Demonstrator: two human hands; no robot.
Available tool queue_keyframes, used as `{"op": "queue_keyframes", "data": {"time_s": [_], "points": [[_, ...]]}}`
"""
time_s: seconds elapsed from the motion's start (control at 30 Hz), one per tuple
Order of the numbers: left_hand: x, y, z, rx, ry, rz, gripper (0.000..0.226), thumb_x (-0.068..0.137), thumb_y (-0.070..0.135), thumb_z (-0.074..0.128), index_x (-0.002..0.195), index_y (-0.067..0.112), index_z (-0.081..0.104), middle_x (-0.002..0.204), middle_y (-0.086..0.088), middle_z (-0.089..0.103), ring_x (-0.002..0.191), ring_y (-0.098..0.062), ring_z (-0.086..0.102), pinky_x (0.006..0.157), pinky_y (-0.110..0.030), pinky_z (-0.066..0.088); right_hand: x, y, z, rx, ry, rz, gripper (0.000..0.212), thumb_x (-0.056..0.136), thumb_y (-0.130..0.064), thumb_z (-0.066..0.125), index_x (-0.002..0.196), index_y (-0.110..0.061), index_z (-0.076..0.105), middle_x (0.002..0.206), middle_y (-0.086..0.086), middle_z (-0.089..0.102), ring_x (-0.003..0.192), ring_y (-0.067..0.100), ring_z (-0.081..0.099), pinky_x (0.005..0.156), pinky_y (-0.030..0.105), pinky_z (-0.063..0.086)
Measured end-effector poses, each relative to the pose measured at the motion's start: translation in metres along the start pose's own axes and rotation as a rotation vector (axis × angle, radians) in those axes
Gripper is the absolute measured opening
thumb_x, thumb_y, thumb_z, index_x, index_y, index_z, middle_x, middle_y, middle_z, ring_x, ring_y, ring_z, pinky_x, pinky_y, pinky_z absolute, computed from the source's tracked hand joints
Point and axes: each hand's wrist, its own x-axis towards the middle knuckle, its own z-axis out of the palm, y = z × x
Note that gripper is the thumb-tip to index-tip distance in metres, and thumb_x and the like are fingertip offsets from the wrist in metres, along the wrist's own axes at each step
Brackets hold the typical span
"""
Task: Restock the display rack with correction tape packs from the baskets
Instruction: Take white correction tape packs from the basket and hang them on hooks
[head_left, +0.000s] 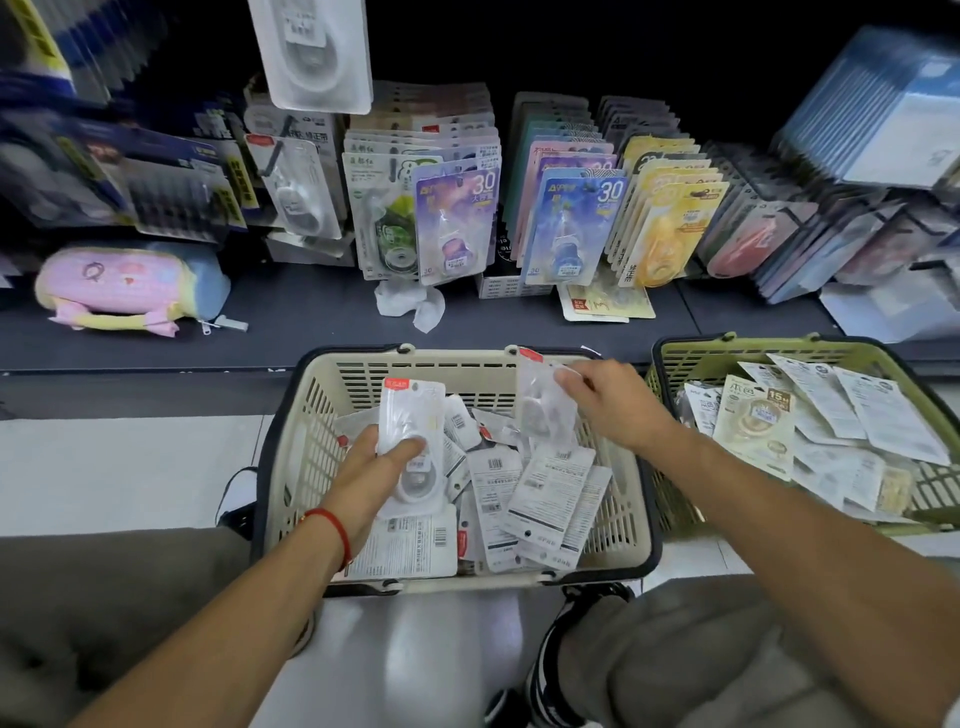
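Your bare forearms, grey trousers and striped dark shoes fill the lower view.

Your left hand and right hand are bare, with no gloves or rings that show, and both forearms are uncovered, with no sleeve reaching into view. A thin red cord bracelet circles your left wrist. You wear loose grey fabric trousers, creased over both knees. Your right foot is in a dark shoe with white stripes along its side, and a dark lace-up shoe on your left foot shows partly beside the left knee.
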Motion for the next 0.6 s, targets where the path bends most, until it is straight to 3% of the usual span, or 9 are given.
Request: {"op": "queue_keyframes", "data": {"time_s": [0.13,0.17,0.27,0.3,0.37,0.43,0.47,0.53,0.6], "points": [[-0.009,0.004,0.005,-0.041,-0.201,-0.017,0.080,0.075,0.055,0.087,0.143,0.028,0.054,0.136,0.000,0.070,0.130,-0.027,0.064,0.114,-0.060,0.044,-0.006,-0.029,0.010,0.640,-0.213,0.133,0.036,0.111,-0.026,0.051,0.096,-0.003,0.074,0.093,0.018,0.074,0.079,0.029,0.072,0.063,0.037,0.062],[-0.009,0.002,0.006,-0.086,-0.299,-0.048,0.084,0.078,0.048,0.089,0.148,0.023,0.051,0.140,-0.005,0.068,0.132,-0.031,0.063,0.114,-0.062,0.044,-0.008,-0.034,0.017,0.703,-0.254,0.153,0.034,0.110,-0.025,0.052,0.098,-0.002,0.075,0.096,0.017,0.074,0.082,0.032,0.072,0.064,0.037,0.063],[-0.013,0.002,0.008,-0.132,-0.471,-0.045,0.061,0.089,0.008,0.081,0.144,0.014,0.056,0.135,-0.016,0.070,0.125,-0.038,0.068,0.107,-0.058,0.052,-0.013,-0.041,0.045,0.730,-0.188,0.233,0.027,0.107,-0.024,0.059,0.099,-0.002,0.072,0.084,0.008,0.072,0.072,0.026,0.071,0.071,0.048,0.066],[-0.013,0.002,0.008,-0.128,-0.441,-0.036,0.058,0.088,0.002,0.079,0.141,0.014,0.059,0.132,-0.016,0.072,0.122,-0.036,0.070,0.104,-0.054,0.054,-0.014,-0.039,0.053,0.643,-0.137,0.250,0.027,0.107,-0.028,0.059,0.105,-0.004,0.072,0.086,0.009,0.074,0.072,0.025,0.072,0.074,0.049,0.066],[-0.014,0.001,0.007,-0.126,-0.335,-0.035,0.052,0.088,-0.002,0.077,0.135,0.015,0.062,0.125,-0.014,0.076,0.115,-0.032,0.074,0.097,-0.049,0.059,-0.017,-0.025,0.062,0.153,-0.139,0.171,0.034,0.106,-0.040,0.057,0.125,-0.013,0.064,0.110,0.009,0.074,0.093,0.024,0.073,0.089,0.049,0.062],[-0.012,-0.001,0.000,-0.140,-0.246,-0.052,0.052,0.088,-0.003,0.077,0.135,0.015,0.063,0.123,-0.013,0.077,0.113,-0.033,0.074,0.099,-0.052,0.058,-0.028,-0.004,0.075,-0.325,-0.435,0.100,0.067,0.100,-0.054,0.060,0.154,-0.020,0.041,0.156,0.011,0.047,0.138,0.031,0.053,0.116,0.053,0.043],[-0.010,-0.003,-0.005,-0.155,-0.214,-0.063,0.054,0.088,-0.003,0.077,0.137,0.015,0.061,0.124,-0.014,0.076,0.114,-0.034,0.073,0.102,-0.056,0.056,-0.035,0.006,0.081,-0.439,-0.606,0.103,0.087,0.095,-0.061,0.064,0.162,-0.021,0.026,0.170,0.012,0.024,0.154,0.035,0.030,0.124,0.057,0.027],[-0.008,-0.006,-0.013,-0.195,-0.183,-0.085,0.058,0.090,-0.002,0.076,0.141,0.016,0.058,0.128,-0.016,0.074,0.117,-0.037,0.071,0.105,-0.061,0.053,-0.049,0.018,0.094,-0.521,-0.789,0.112,0.112,0.087,-0.066,0.070,0.167,-0.021,0.006,0.175,0.010,-0.008,0.161,0.035,-0.006,0.127,0.061,0.005],[-0.008,-0.006,-0.018,-0.251,-0.219,-0.096,0.061,0.088,0.002,0.076,0.143,0.020,0.056,0.130,-0.014,0.074,0.118,-0.037,0.071,0.101,-0.062,0.055,-0.053,0.023,0.096,-0.501,-0.751,0.064,0.106,0.089,-0.056,0.072,0.167,-0.022,0.009,0.175,0.011,-0.004,0.161,0.034,-0.005,0.128,0.058,0.003]]}}
